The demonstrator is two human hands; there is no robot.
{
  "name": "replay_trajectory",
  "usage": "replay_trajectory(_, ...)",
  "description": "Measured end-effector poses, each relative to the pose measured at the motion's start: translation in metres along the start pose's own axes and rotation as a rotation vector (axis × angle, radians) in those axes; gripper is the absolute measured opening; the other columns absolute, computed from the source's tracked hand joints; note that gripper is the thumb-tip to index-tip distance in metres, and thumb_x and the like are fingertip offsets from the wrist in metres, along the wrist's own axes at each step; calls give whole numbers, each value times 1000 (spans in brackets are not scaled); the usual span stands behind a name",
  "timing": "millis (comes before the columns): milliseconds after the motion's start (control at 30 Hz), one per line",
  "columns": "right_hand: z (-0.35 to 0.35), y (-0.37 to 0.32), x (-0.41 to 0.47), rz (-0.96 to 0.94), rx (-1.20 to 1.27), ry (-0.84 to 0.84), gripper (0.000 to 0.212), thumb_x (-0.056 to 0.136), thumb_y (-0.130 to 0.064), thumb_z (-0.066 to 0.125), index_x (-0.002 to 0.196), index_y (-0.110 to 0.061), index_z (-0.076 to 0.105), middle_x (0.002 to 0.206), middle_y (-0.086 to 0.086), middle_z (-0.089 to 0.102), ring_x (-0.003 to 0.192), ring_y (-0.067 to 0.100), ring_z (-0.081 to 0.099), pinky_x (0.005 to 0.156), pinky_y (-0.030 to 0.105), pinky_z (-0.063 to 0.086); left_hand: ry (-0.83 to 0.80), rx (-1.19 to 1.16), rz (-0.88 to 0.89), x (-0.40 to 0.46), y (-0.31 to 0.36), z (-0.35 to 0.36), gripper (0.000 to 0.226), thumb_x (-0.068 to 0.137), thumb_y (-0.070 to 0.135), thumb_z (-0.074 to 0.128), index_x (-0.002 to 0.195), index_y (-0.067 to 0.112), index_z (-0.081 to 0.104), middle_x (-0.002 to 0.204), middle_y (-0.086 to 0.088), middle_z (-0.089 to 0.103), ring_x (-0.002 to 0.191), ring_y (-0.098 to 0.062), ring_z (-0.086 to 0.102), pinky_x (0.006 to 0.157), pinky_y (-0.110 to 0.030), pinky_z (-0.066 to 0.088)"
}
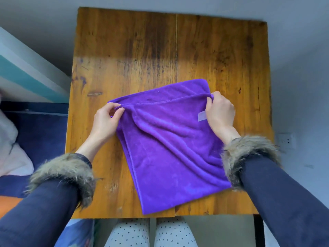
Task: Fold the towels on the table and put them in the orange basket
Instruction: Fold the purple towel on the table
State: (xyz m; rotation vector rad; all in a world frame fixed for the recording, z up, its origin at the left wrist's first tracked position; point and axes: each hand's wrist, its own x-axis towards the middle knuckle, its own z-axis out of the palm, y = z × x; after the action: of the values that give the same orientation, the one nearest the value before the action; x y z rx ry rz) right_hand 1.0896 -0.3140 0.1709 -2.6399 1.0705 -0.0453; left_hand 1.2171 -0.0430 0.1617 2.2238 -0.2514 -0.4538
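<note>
A purple towel [169,145] lies on the wooden table [142,50], its near half doubled over the far half. My left hand [106,120] pinches the left corner of the upper layer's edge. My right hand [219,111] pinches the right corner of that same edge, next to a pale label [202,116]. The edge is stretched between both hands, raised a little above the lower layer. An orange patch [9,205] shows at the lower left, partly behind my left sleeve; I cannot tell whether it is the basket.
A bed with dark blue bedding [44,132] and a white pillow [10,148] stands left of the table. A wall socket [286,140] is on the right. My knees in dotted trousers [151,232] are under the table's near edge.
</note>
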Motion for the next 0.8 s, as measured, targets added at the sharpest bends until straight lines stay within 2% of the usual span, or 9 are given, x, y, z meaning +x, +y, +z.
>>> replay_trajectory(67, -16, 8, 2, 49, 214, 70, 22, 96, -19, 46, 100, -2, 60, 93, 18, 66, 86, 37, 56, 70, 36, 35, 8, -166, -36, -5, -1, -8, 10, 93, 12, 54, 90, 17, 62, 81, 3, 61, 64, 7, 52, 67, -18, 43)
replay_trajectory(133, -28, 17, 5, 73, 397, 90, 19, 94, -17, 49, 93, -3, 62, 80, 11, 61, 75, 28, 50, 66, 28, 30, 29, -347, -89, -12, -4, -20, 17, 93, 14, 54, 83, 25, 63, 75, 8, 62, 60, 4, 50, 63, -16, 43)
replay_trajectory(200, -35, 23, 12, 86, 527, 75, 20, 92, -17, 51, 85, -1, 61, 72, 11, 55, 71, 21, 47, 63, 28, 30, 53, -538, -124, -17, -4, -31, 18, 87, 19, 56, 76, 27, 70, 71, 13, 64, 65, -3, 50, 64, -18, 43)
replay_trajectory(267, -38, 25, 21, 91, 620, 61, 28, 92, -23, 50, 78, 1, 57, 70, 20, 53, 67, 20, 43, 61, 32, 34, 86, -624, -138, -16, 0, -37, 20, 82, 21, 56, 73, 28, 72, 69, 14, 65, 67, -6, 49, 64, -17, 43)
replay_trajectory(367, -36, 17, 39, 80, 684, 60, 32, 90, -26, 51, 72, 0, 53, 65, 12, 44, 64, 17, 37, 58, 32, 31, 171, -653, -145, -4, 7, -37, 20, 85, 16, 56, 73, 23, 71, 68, 13, 65, 68, -7, 50, 63, -16, 44)
replay_trajectory(467, -23, 4, 61, 65, 654, 27, 25, 88, -24, 55, 73, -5, 55, 67, 8, 50, 66, 16, 42, 59, 29, 32, 238, -470, -203, 13, 3, -26, 20, 92, 11, 54, 79, 23, 63, 71, 10, 61, 64, -2, 50, 60, -15, 42)
replay_trajectory(567, -1, 0, 79, 128, 545, -67, 7, 87, -19, 58, 88, -13, 62, 78, 3, 58, 75, 13, 52, 65, 24, 37, 180, -250, -292, 27, -18, -10, 7, 89, 14, 58, 86, 16, 64, 77, 1, 61, 68, -8, 50, 63, -19, 40)
replay_trajectory(633, 10, 2, 87, 154, 486, -102, 12, 88, -19, 57, 96, -12, 63, 82, 2, 58, 79, 14, 52, 73, 26, 39, 150, -140, -324, 33, -30, -3, 5, 87, 17, 61, 91, 14, 64, 85, -9, 64, 77, -16, 54, 72, -28, 43)
replay_trajectory(800, 18, 0, 99, 112, 408, -127, 21, 93, -25, 52, 98, -9, 65, 93, 0, 61, 89, 17, 52, 69, 17, 27, 140, 101, -181, 41, -24, 1, 16, 91, 20, 58, 97, 9, 67, 92, -6, 61, 88, -19, 53, 80, -28, 38)
